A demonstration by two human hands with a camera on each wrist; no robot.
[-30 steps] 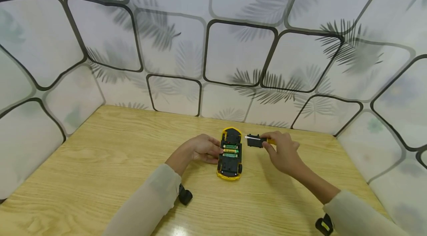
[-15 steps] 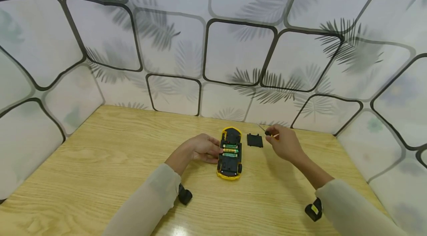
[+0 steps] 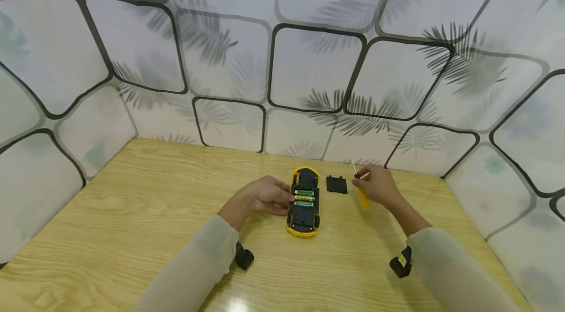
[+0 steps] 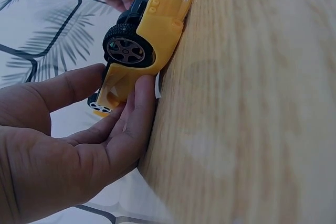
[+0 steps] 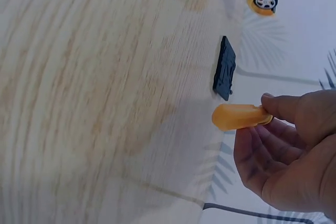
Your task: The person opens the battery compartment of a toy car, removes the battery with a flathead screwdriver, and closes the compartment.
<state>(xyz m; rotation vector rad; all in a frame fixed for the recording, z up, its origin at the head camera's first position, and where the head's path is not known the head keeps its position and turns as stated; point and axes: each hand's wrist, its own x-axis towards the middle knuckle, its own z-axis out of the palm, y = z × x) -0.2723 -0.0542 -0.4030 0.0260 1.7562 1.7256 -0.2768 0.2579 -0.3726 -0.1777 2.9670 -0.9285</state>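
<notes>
A yellow toy car (image 3: 303, 219) lies upside down on the wooden table, its black underside up. Several green and gold batteries (image 3: 304, 198) sit side by side in its battery bay. My left hand (image 3: 270, 195) grips the car's left side; in the left wrist view the thumb lies at the top edge and the fingers (image 4: 139, 103) curl against the yellow body. My right hand (image 3: 375, 184) pinches a screwdriver (image 3: 364, 199) with a yellow handle near its black collar, thin shaft pointing up and away. The black battery cover (image 3: 337, 185) lies flat between car and right hand.
The light wooden table (image 3: 145, 214) meets a white patterned backdrop (image 3: 234, 125) close behind the car and cover. More backdrop rises on the left and right sides. Black wrist cameras (image 3: 244, 256) hang under both sleeves.
My right hand has drawn back to the right, off the battery cover, and the screwdriver has swung from pointing left to pointing upward. The left hand and car stay in place.
</notes>
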